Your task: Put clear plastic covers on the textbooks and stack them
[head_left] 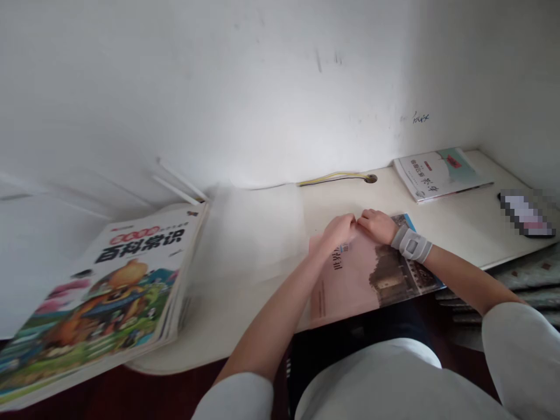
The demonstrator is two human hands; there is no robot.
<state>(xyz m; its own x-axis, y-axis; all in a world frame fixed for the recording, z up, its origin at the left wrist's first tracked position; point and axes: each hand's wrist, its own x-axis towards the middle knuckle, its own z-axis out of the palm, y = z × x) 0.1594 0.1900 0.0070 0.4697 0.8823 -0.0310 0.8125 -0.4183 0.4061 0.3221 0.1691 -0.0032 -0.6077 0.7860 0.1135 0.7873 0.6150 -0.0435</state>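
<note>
A thin book [345,291] with a pink cover and a picture of old stone ruins lies flat at the table's front edge. At its upper edge, my left hand [342,227] is closed, fingertips curled and pressed together. My right hand [377,225], with a grey-white band on the wrist, is closed just beside it, the two nearly touching. Whatever the fingertips pinch is hidden. To the left of the book spreads a translucent plastic sheet [258,239], whose right edge reaches close to the book.
A stack of large picture books [131,291] stands at the left. At the back right lie a white-and-green book [437,175] and a phone [525,214]. Yellow and black cables [332,176] run along the wall [280,87] to a hole in the white table [464,233].
</note>
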